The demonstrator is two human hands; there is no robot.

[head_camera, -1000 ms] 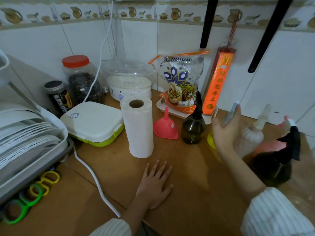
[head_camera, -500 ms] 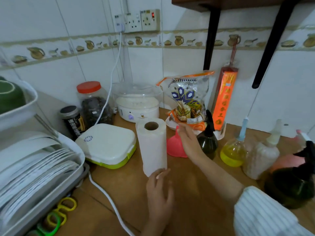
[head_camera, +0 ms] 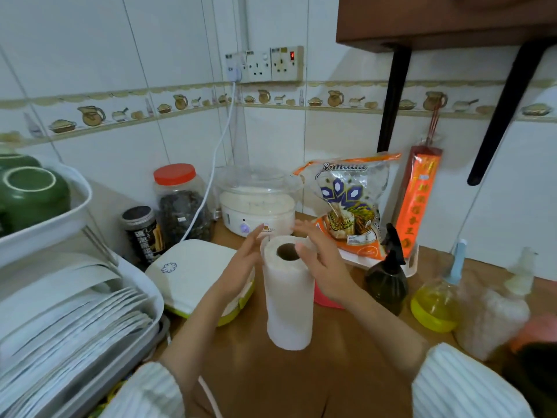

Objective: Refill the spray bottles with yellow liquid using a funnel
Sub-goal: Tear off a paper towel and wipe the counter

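Observation:
A white paper towel roll (head_camera: 288, 300) stands upright on the wooden counter. My left hand (head_camera: 241, 263) is against its left top edge with fingers spread. My right hand (head_camera: 321, 263) reaches over its right top edge, fingers apart. A pink funnel (head_camera: 324, 298) is mostly hidden behind the roll and my right wrist. A dark spray bottle (head_camera: 387, 280) stands right of it. Further right are a round bottle of yellow liquid (head_camera: 435, 306) with a pale blue top and a clear spray bottle (head_camera: 497, 315). Another dark bottle (head_camera: 533, 369) shows at the right edge.
A white and green box (head_camera: 193, 273), a steamer (head_camera: 257, 203), a red-lidded jar (head_camera: 180, 200) and a dark can (head_camera: 144, 233) fill the back left. A dish rack with plates (head_camera: 69, 321) is at left. A snack bag (head_camera: 349, 203) on a tray stands behind.
Both hands rose from the counter to the top of the paper towel roll. My right hand left the funnel area. The view tilted upward.

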